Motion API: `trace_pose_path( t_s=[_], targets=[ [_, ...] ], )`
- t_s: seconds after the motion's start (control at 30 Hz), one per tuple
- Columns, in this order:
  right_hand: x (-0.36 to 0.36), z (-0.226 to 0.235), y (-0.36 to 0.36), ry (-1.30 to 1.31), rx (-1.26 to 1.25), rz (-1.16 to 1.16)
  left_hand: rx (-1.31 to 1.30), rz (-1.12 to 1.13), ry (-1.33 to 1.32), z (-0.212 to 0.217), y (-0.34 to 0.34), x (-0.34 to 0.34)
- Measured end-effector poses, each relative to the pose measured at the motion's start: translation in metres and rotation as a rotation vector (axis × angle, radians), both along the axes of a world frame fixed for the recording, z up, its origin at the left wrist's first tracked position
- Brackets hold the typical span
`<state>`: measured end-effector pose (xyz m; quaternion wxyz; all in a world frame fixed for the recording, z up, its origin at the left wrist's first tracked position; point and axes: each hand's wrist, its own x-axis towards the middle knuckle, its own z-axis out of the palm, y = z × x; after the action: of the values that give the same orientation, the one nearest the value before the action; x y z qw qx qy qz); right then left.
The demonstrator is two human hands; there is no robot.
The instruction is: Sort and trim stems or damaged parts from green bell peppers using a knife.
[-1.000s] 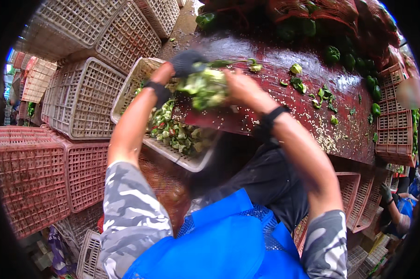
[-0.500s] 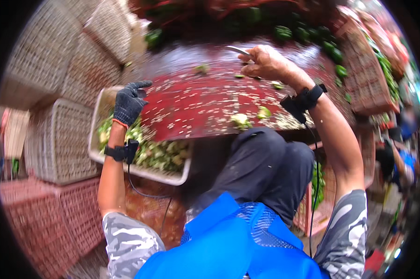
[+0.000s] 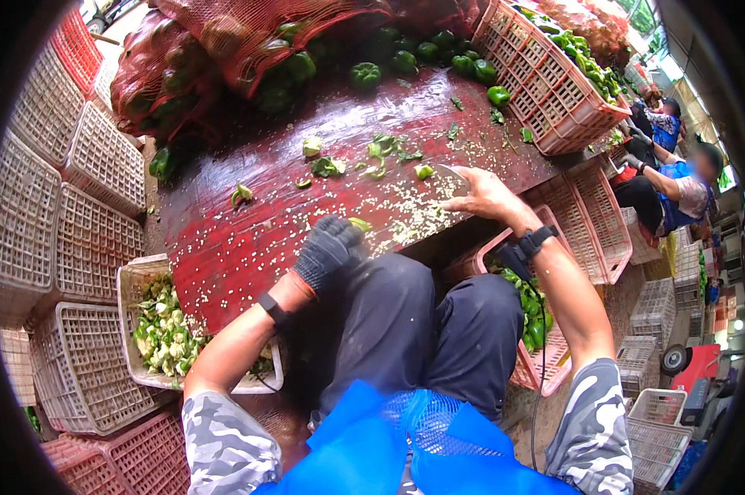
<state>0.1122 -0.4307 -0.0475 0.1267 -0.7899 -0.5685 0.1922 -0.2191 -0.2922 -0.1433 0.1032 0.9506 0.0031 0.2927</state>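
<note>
My left hand (image 3: 331, 250), in a dark knit glove, is curled at the near edge of the red table (image 3: 240, 280). A pale green pepper piece (image 3: 361, 223) shows at its fingertips; whether the fingers grip it is unclear. Bare, my right hand (image 3: 489, 198) holds a small knife (image 3: 452, 172) over the table's near right part, its blade pointing left. Pale seeds (image 3: 405, 210) are scattered between and beyond the hands. Cut pepper scraps (image 3: 329, 167) lie farther in on the table, and one cut piece (image 3: 423, 172) is just left of the knife.
A white crate of pepper scraps (image 3: 127, 285) stands at the table's left. Green peppers (image 3: 366, 76) and red mesh sacks (image 3: 170, 82) line the far side. A pink crate (image 3: 546, 95) sits at far right; another crate with peppers (image 3: 564, 351) is beside my knee. Two co-workers (image 3: 678, 190) sit at right.
My left hand has moved from above the scrap crate to the table's near edge. My right hand with the knife has come closer to my knees. The whole view has swung and sharpened.
</note>
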Motion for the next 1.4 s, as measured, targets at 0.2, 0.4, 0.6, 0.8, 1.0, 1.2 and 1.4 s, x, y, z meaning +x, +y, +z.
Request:
trace_pose_path(
  t_s=[0.2, 0.4, 0.6, 0.8, 1.0, 1.2, 1.4],
  targets=[
    [-0.020, -0.035, 0.074, -0.109, -0.059, 0.010, -0.247, 0.535, -0.032, 0.027, 0.075, 0.055],
    [-0.034, -0.031, 0.135, -0.095, 0.011, 0.218, 0.100, 0.686, 0.027, 0.035, 0.178, -0.011],
    [-0.058, -0.026, 0.147, 0.029, 0.031, 0.268, -0.515, 0.638, 0.256, -0.023, 0.216, -0.013],
    [-0.075, -0.015, 0.141, 0.087, 0.045, 0.325, -0.540, 0.309, 0.290, -0.011, 0.212, 0.080],
    [-0.098, -0.028, 0.135, 0.131, 0.075, 0.348, -0.444, 0.129, 0.408, 0.019, 0.192, 0.090],
    [-0.158, -0.057, 0.167, 0.240, -0.067, 0.419, -0.452, 0.200, 0.463, 0.027, 0.163, 0.000],
    [-0.312, -0.057, 0.179, 0.524, 0.059, 0.430, -0.618, 0.444, 0.524, 0.038, 0.157, -0.168]
  ],
)
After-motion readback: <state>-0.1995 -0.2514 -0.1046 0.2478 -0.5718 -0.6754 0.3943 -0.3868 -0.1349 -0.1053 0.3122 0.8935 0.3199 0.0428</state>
